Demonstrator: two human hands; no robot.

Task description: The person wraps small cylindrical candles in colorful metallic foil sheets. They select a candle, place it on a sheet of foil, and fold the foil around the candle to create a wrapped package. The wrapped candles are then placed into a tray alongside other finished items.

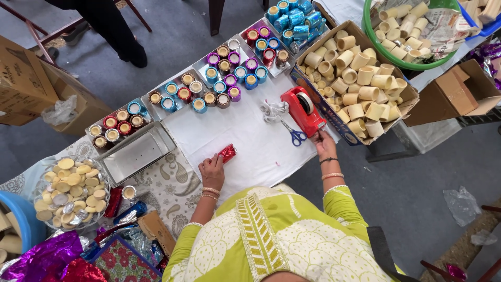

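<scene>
My left hand [212, 169] rests on the white cloth [245, 141] and grips a small tube wrapped in red foil [227, 152] that lies on its side. My right hand [324, 142] reaches forward to the front end of the red tape dispenser [303, 110], its fingers at the cutter; whether they pinch tape I cannot tell. Blue-handled scissors [295, 136] lie just left of that hand. A bunch of white strips [273, 110] sits beside the dispenser.
Metal trays [225, 67] of foil-wrapped tubes line the table's far side, one tray [136, 152] empty. A cardboard box [352, 78] and green tub [407, 31] hold plain tubes. A bowl of round discs [69, 190] and foil sheets [47, 258] lie at left. Someone's legs [112, 26] stand beyond.
</scene>
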